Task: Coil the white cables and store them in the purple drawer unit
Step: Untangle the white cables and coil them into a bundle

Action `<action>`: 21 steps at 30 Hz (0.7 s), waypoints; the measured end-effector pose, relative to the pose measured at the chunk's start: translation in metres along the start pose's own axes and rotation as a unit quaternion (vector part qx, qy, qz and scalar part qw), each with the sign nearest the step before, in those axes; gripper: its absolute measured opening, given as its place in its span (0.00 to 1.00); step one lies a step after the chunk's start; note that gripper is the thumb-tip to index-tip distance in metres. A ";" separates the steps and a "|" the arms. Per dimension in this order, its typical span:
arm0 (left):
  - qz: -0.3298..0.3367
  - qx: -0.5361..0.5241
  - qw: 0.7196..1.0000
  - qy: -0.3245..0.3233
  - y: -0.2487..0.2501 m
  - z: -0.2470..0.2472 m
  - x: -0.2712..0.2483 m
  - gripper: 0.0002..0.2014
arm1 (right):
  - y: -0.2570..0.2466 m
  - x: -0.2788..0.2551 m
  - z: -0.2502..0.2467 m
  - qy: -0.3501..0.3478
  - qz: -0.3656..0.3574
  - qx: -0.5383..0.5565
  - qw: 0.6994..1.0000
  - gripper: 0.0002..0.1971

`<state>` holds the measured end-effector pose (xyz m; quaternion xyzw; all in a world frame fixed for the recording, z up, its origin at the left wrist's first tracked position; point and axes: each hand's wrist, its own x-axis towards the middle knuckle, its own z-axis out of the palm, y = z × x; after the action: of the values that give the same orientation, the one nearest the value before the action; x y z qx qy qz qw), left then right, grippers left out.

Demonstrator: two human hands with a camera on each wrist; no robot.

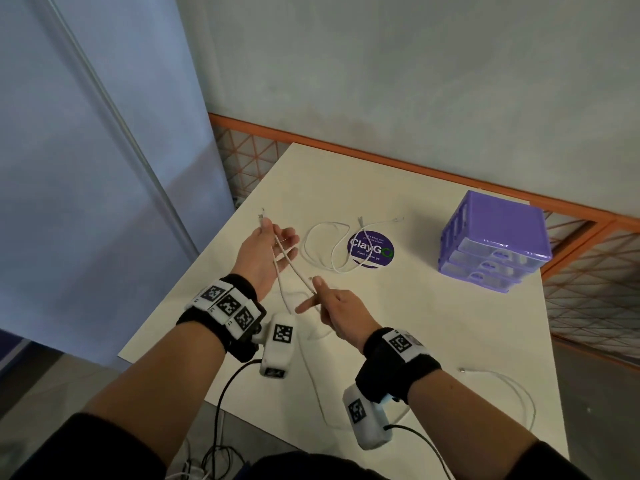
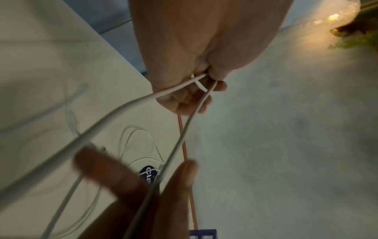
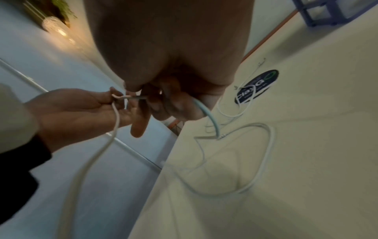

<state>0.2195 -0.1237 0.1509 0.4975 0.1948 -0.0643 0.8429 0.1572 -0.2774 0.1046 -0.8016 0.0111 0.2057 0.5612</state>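
Note:
A white cable is stretched between my two hands above the white table. My left hand is palm up and pins one cable end under its thumb, with a loop crossing the palm. In the left wrist view two strands leave that pinch. Lower right, my right hand pinches the same cable, index finger pointing left. Its slack trails onto the table. A second white cable lies looped by a round sticker. The purple drawer unit stands at the far right, drawers closed.
A third white cable lies near the table's right front edge. A dark round ClayGo sticker sits at the table's middle. An orange mesh fence runs behind and to the right. Black wires hang off the wrist cameras.

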 end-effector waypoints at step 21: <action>0.021 0.147 0.989 -0.020 -0.033 -0.015 0.003 0.14 | 0.063 0.122 -0.035 0.021 0.095 -0.327 0.940 0.24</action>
<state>0.2079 -0.1269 0.1162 0.6185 0.1555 -0.0843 0.7656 0.2645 -0.3064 0.0159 -0.9404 0.0311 0.2333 0.2457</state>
